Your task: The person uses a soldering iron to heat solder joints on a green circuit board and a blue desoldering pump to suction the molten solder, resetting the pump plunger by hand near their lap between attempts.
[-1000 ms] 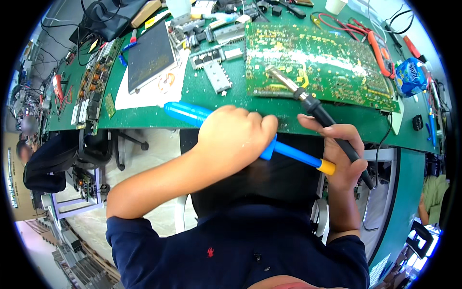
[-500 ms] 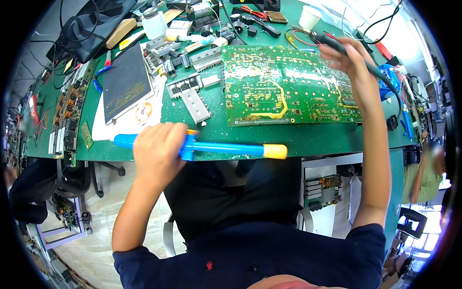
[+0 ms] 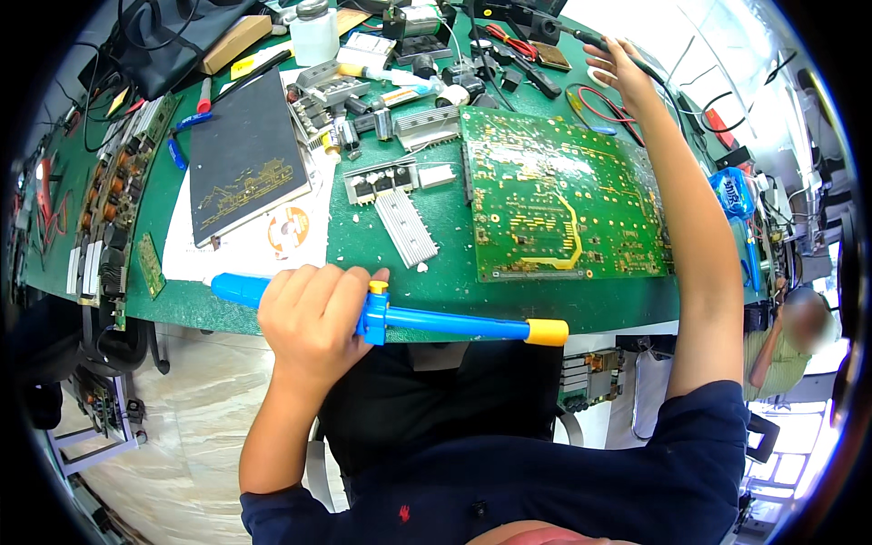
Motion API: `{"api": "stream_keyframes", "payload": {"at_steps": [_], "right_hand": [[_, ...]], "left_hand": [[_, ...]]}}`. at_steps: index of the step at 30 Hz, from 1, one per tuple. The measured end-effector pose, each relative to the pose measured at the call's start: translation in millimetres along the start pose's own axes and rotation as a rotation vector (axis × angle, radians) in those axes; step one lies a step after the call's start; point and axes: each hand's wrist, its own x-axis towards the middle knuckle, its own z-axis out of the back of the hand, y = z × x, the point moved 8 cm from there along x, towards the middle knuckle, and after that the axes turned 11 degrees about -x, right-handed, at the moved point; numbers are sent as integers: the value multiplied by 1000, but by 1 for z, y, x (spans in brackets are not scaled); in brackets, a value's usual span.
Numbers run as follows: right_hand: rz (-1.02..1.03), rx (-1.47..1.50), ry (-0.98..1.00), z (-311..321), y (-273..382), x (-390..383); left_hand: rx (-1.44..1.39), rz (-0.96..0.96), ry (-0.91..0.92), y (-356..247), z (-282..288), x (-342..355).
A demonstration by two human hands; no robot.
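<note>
My left hand (image 3: 312, 313) is wrapped round the blue barrel of a desoldering pump (image 3: 454, 323) with yellow ends, held level over the front table edge. At the far right my outstretched right hand (image 3: 625, 74) grips a soldering iron (image 3: 590, 38) with a dark handle, its cord trailing down behind the wrist; the tip points left toward a dark box at the back. Between the two arms a green circuit board (image 3: 545, 195) lies flat, solder side up, apart from both hands. A silver finned heat sink (image 3: 406, 227) rests left of the board.
A black notebook (image 3: 250, 154) lies on white paper at the left. Several loose components and a clear jar (image 3: 314, 38) crowd the back. A long populated board (image 3: 113, 200) stands far left. Red and black leads (image 3: 604, 104) and a blue packet (image 3: 732, 193) lie right. Another person (image 3: 786, 350) sits beyond.
My right hand has moved farther back, carrying the soldering iron toward the dark box. The left hand keeps its hold on the desoldering pump. The whole view has shifted.
</note>
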Motion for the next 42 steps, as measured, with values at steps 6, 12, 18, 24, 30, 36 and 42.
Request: {"api": "stream_keyframes", "payload": {"at_steps": [6, 12, 18, 24, 30, 36, 42], "right_hand": [[-50, -109, 68, 37, -8, -22], [-164, -144, 218, 106, -2, -43], [-130, -188, 366, 131, 16, -44], [-49, -221, 386, 87, 24, -17], [-57, -159, 411, 39, 4, 13], [-62, -199, 184, 25, 6, 32], [7, -163, 81, 28, 4, 39]], "left_hand": [[-6, -21, -15, -1, 3, 0], [28, -16, 5, -5, -3, 0], [30, -24, -16, -8, -4, 1], [51, -8, -1, -11, -2, 4], [31, -17, -3, -9, -2, 4], [36, -4, -8, -6, 1, 2], [38, 2, -25, -4, 2, 1]]}}
